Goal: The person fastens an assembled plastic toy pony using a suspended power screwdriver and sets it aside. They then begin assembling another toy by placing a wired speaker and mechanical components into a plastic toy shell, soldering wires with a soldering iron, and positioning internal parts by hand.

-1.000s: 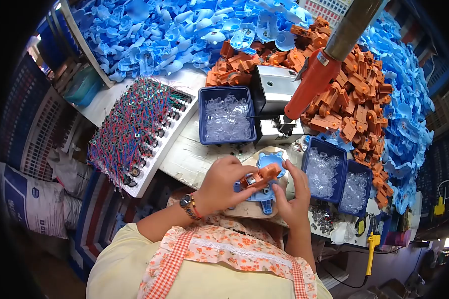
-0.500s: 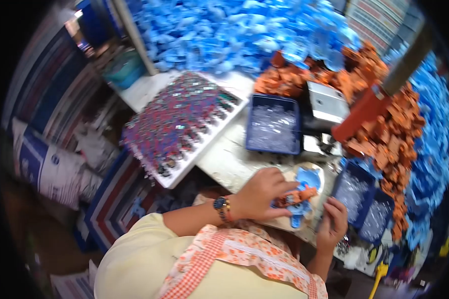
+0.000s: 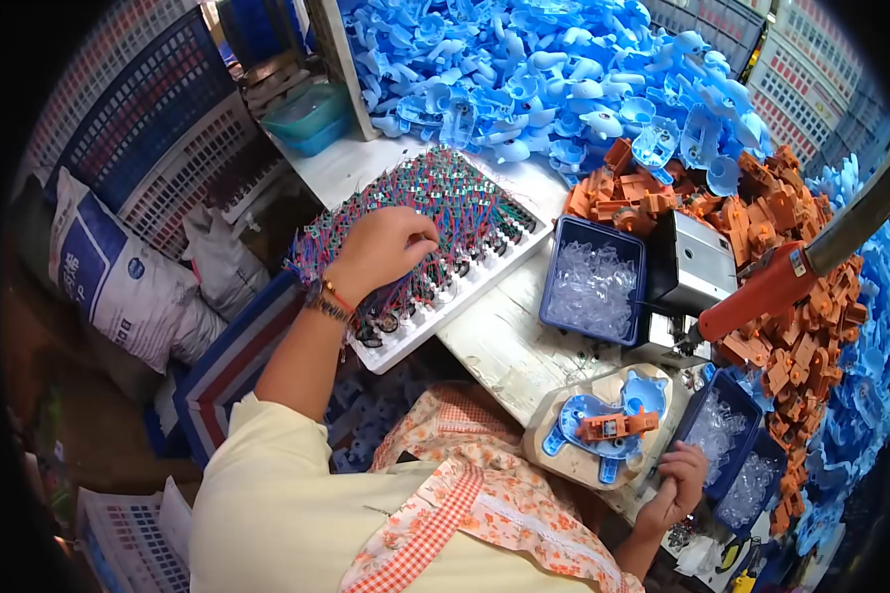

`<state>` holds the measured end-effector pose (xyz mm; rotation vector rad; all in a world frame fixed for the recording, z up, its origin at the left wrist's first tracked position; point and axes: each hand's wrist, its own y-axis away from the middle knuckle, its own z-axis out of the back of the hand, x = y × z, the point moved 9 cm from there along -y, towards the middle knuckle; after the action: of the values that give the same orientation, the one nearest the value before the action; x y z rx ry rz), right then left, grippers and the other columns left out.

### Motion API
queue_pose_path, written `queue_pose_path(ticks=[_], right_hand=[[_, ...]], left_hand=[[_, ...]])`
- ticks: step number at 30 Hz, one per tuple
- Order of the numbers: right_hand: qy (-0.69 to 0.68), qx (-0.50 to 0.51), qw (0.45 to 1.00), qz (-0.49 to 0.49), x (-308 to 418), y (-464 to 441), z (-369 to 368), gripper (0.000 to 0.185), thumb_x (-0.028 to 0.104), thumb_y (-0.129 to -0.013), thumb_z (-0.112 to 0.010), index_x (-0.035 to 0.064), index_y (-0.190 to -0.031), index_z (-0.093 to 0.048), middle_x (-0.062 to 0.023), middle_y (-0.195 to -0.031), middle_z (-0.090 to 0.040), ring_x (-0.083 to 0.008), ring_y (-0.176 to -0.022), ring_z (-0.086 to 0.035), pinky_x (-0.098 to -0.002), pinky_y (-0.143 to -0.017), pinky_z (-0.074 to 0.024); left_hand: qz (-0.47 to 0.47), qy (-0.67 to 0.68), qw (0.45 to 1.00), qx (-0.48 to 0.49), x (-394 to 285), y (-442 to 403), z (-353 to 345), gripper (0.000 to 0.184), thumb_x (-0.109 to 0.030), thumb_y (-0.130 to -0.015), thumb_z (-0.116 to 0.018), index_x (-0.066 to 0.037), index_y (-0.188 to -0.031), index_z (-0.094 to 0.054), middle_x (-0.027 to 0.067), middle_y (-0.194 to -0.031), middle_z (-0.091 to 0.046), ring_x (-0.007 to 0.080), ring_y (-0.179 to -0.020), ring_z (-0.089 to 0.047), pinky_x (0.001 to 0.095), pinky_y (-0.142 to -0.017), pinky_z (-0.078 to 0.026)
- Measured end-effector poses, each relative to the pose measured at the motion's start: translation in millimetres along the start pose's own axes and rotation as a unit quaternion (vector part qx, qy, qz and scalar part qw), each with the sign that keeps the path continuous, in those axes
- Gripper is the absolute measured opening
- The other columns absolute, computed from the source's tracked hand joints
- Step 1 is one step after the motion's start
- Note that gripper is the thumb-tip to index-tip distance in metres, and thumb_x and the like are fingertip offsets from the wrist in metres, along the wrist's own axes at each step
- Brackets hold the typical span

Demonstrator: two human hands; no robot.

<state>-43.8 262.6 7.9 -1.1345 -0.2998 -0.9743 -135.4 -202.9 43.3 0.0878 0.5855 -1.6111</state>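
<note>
My left hand [image 3: 384, 249] is over the white foam tray [image 3: 494, 287] of wired circuit boards [image 3: 450, 193], its fingers curled; what they hold, if anything, is hidden. At the lower right, my right hand [image 3: 678, 484] hangs beside the wooden fixture [image 3: 541, 435] with its fingers curled and nothing visible in them. On that fixture lies a blue plastic shell [image 3: 583, 406], and an orange part [image 3: 618, 426] sits in it, touched by neither hand.
Blue bins [image 3: 591, 282] of clear plastic pieces stand near the fixture. A red electric screwdriver [image 3: 756, 304] hangs at the right. Blue shells [image 3: 524, 69] and orange parts [image 3: 796, 346] are heaped behind. White sacks [image 3: 133, 282] lie at the left.
My left hand has let go of the orange part and moved left to the tray of wired boards. My right hand has moved away from the fixture. The camera view has turned left.
</note>
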Motion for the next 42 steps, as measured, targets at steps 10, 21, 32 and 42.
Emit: queue_pose_path(ticks=[10,21,32,42], right_hand=[[0.027,-0.027,0.999,-0.028,7,7,0,0.012,-0.006,-0.064,-0.046,0.0025,-0.068,-0.054,-0.0106,-0.082,-0.048,-0.0281,-0.085,-0.052,-0.0431,-0.090,-0.0431],[0.060,-0.028,0.997,-0.051,10,8,2,0.018,-0.012,-0.064,-0.052,0.0034,-0.071,-0.060,-0.0109,-0.085,-0.055,-0.0283,-0.086,-0.056,-0.0381,-0.081,-0.0447],[0.055,-0.014,0.997,-0.053,4,-3,-6,0.019,-0.011,-0.064,-0.053,0.0041,-0.072,-0.061,-0.0105,-0.085,-0.057,-0.0292,-0.088,-0.058,-0.0380,-0.082,-0.0447],[0.042,-0.020,0.997,-0.058,-3,-1,2,0.020,-0.012,-0.064,-0.053,0.0039,-0.073,-0.062,-0.0109,-0.085,-0.057,-0.0290,-0.088,-0.058,-0.0378,-0.081,-0.0454]], left_hand=[[-0.062,-0.117,0.991,0.031,22,-85,-55,0.015,-0.019,-0.083,-0.066,-0.013,-0.096,-0.070,0.0092,-0.091,-0.068,0.0302,-0.091,-0.065,0.0427,-0.079,-0.052],[-0.014,-0.180,0.973,0.144,23,-131,-88,0.011,-0.019,-0.076,-0.069,-0.013,-0.084,-0.071,0.0100,-0.089,-0.070,0.0309,-0.088,-0.067,0.0431,-0.075,-0.054],[-0.096,0.024,0.977,0.190,-18,-110,-67,0.011,-0.012,-0.078,-0.069,-0.007,-0.087,-0.065,0.0071,-0.079,-0.068,0.0206,-0.074,-0.066,0.0352,-0.066,-0.050],[0.054,0.528,0.837,0.130,3,-83,-21,0.011,-0.007,-0.088,-0.065,-0.004,-0.098,-0.065,0.0021,-0.090,-0.066,0.0135,-0.084,-0.067,0.0263,-0.074,-0.054]])
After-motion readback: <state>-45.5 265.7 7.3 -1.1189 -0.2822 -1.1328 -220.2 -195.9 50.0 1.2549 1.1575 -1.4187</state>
